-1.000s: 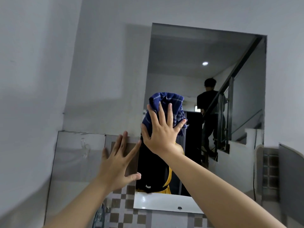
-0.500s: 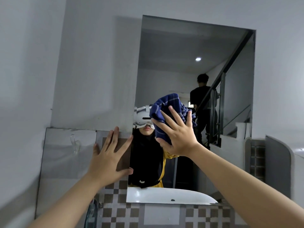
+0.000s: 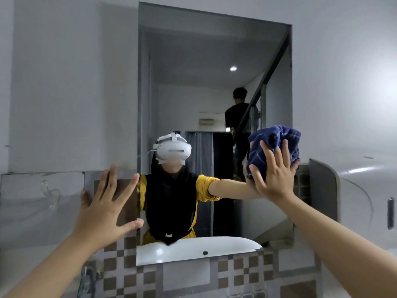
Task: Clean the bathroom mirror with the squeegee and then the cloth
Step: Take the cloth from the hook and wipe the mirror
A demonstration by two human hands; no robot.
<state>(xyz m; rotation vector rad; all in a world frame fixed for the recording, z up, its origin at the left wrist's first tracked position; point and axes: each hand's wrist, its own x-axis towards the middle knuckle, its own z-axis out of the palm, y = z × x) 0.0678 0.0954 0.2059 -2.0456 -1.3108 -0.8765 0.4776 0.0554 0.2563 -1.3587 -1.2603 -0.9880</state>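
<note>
Head view: the cloth step is in hand, and the squeegee is nowhere in sight. The right hand (image 3: 271, 168) presses a bunched blue checked cloth (image 3: 277, 145) flat against the mirror (image 3: 214, 82), close to the glass's right edge and about mid-height. To do this step well, I would judge it best to keep the palm spread behind the cloth so the pressure stays even, and to run overlapping passes that carry right out to the edge under the fingers instead of stopping short, since streaks tend to gather at the border. The cloth is wadded, not folded, so only part of it meets the glass; a flatter pad would probably wipe cleaner. The strip of glass below the hand, down to the reflected sink (image 3: 193, 248), and the tall stretch above it likely need passes too.

The right hand is wide open, fingers splayed and straight, grasping nothing in a closed fist; it simply pins the cloth to the glass, with the cloth bulging out above the fingertips. The left hand (image 3: 105, 209) is likewise released and spread, holding nothing, its palm braced on the tiled wall (image 3: 53, 211) just beside the mirror's left edge, thumb tip reaching that edge.
</note>
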